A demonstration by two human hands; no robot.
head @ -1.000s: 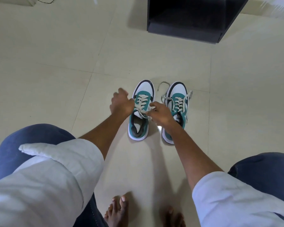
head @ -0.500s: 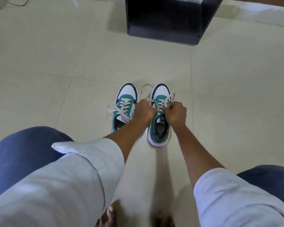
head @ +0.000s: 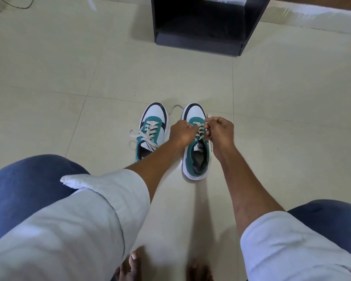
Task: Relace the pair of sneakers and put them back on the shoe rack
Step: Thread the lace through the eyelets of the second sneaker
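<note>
Two white and teal sneakers stand side by side on the tiled floor, toes pointing away from me. The left sneaker (head: 153,126) has cream laces threaded through, with the loose ends lying out to its left. Both hands work over the right sneaker (head: 197,159). My left hand (head: 181,131) is closed at the left side of its lacing, pinching lace there. My right hand (head: 221,129) is closed on a cream lace end (head: 208,118) held above the shoe's right side. Another lace loop lies on the floor between the toes.
A black open shoe rack (head: 199,43) stands on the floor straight ahead, beyond the sneakers. My knees in blue trousers frame the view at both sides, and my bare toes (head: 133,264) show at the bottom. A thin cable (head: 18,5) lies at the far left.
Both hands left the left sneaker's laces and moved right onto the right sneaker. The right hand now lifts a lace end slightly. The camera view shifted.
</note>
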